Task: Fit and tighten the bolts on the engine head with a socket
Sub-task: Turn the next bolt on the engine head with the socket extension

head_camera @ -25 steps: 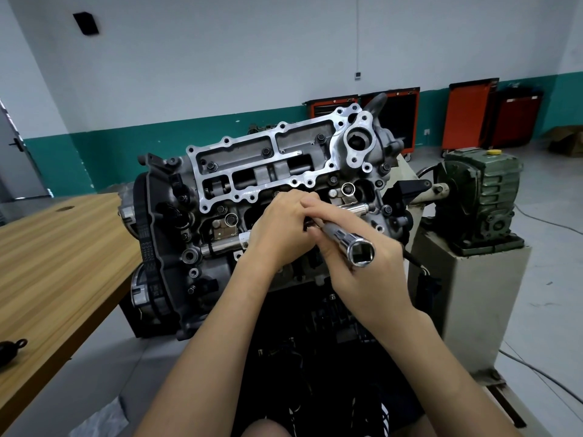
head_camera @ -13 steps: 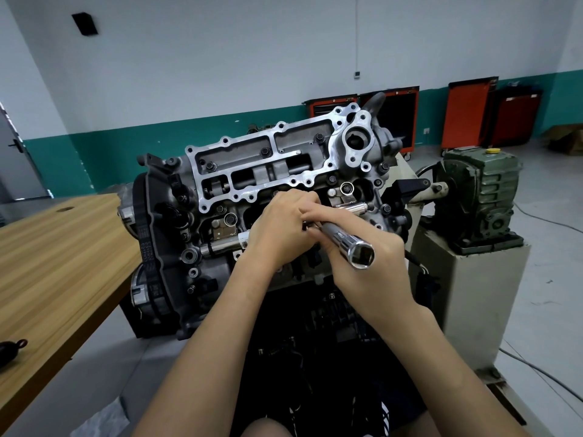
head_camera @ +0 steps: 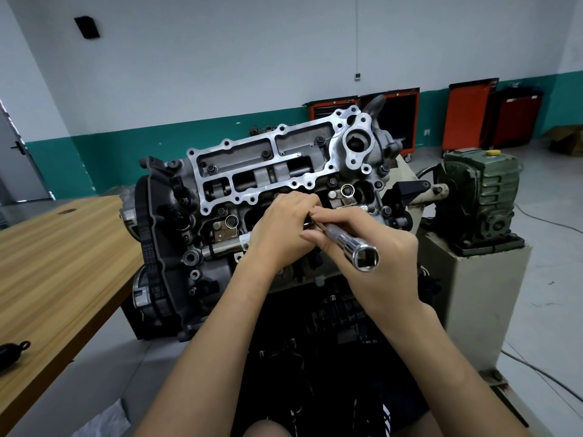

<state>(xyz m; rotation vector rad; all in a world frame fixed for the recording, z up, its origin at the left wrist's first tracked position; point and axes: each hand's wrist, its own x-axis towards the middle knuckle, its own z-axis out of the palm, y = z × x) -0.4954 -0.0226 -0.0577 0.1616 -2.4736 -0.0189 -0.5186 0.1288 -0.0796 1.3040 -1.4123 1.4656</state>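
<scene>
1. Socket [head_camera: 347, 244], long and chrome, grasped in the right hand [head_camera: 389, 247], open end facing the viewer.
2. Left hand [head_camera: 280, 230] curled at the socket's far tip; whether it grasps anything is hidden.
3. Engine head [head_camera: 268, 167] just behind, bolts [head_camera: 266, 153] seated in its frame; label [head_camera: 244, 240] on a tube too small to read.

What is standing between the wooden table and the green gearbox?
The engine head stands between the table and the gearbox, as the head view shows. In front of it the right hand holds a socket.
</scene>
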